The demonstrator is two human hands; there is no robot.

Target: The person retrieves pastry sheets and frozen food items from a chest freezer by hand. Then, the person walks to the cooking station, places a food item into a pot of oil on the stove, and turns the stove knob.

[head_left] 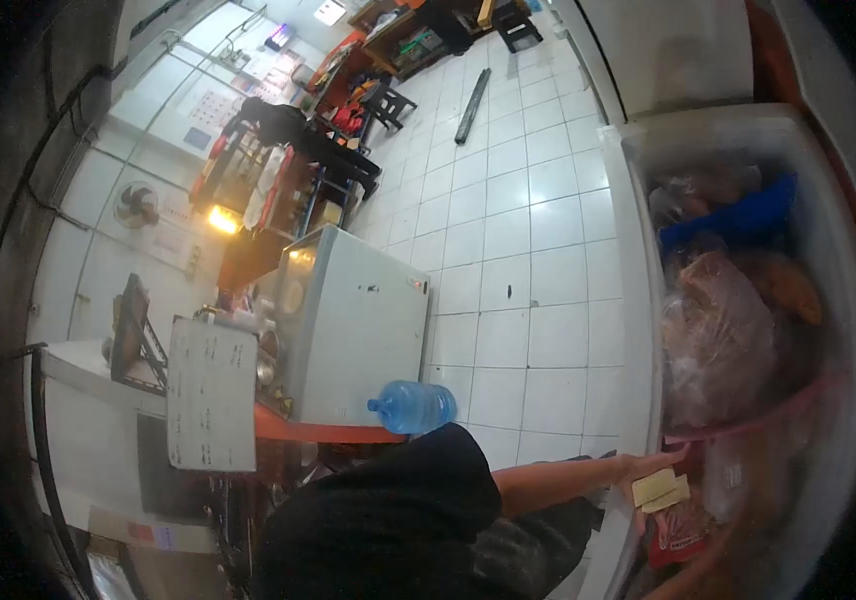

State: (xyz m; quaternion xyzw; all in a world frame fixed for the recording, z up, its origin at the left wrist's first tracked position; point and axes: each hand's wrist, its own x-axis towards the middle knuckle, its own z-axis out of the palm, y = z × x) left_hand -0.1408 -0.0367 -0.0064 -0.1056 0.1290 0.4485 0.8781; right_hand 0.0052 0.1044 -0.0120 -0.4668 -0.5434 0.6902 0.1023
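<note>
My left hand (632, 476) reaches right from a black sleeve over the near edge of an open chest freezer (636, 360). Its fingers are curled around two pale yellow flat blocks (660, 489); I cannot make out what they are. Just below them, a red printed packet (680, 535) lies against the pile in the freezer. My right forearm (723, 560) comes in at the lower right, over the freezer's inside. Its fingers are lost in shadow and blur. Frosted plastic bags (723, 340) and a pink bag edge (763, 425) lie higher up inside.
Within the freezer are also a blue bag (733, 215) and an orange-brown bundle (783, 285). A blue water bottle (416, 406) lies beside a white cabinet (363, 330). A whiteboard (213, 395) stands at left. Farther off, a person in dark clothes (293, 130) leans at a counter.
</note>
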